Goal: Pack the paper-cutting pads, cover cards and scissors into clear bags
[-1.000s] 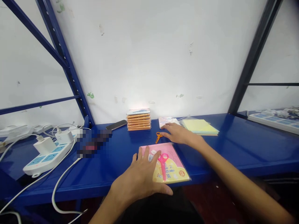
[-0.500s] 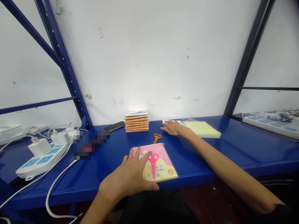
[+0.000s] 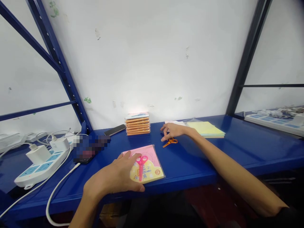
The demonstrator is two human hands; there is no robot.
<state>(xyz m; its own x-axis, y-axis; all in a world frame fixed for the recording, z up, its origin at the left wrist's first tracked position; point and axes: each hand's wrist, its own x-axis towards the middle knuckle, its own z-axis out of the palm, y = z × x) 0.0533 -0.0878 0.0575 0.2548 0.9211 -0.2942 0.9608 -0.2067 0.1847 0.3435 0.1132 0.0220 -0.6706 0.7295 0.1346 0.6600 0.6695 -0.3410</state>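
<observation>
A flat pink and yellow packet of children's paper (image 3: 152,163) with pink scissors (image 3: 142,167) on its front lies near the table's front edge. My left hand (image 3: 116,174) grips its left side, fingers over the top and thumb along the near edge. Further back, orange scissors (image 3: 173,141) lie beneath and beside my right hand (image 3: 174,129). The right fingers are bent and apart from the thumb, which reaches down by the scissors' handles; whether it touches them is hard to see.
A stack of orange-edged packets (image 3: 137,125) stands by the wall, beside a black phone (image 3: 115,129). Yellow and pale coloured sheets (image 3: 206,129) lie behind my right forearm. On the left are a white power strip (image 3: 42,166), chargers, cables and a partly blurred dark device (image 3: 85,158).
The packet has slid left with my left hand. The orange scissors have shifted right and turned, and my right hand has drawn back from the pale sheet towards them.
</observation>
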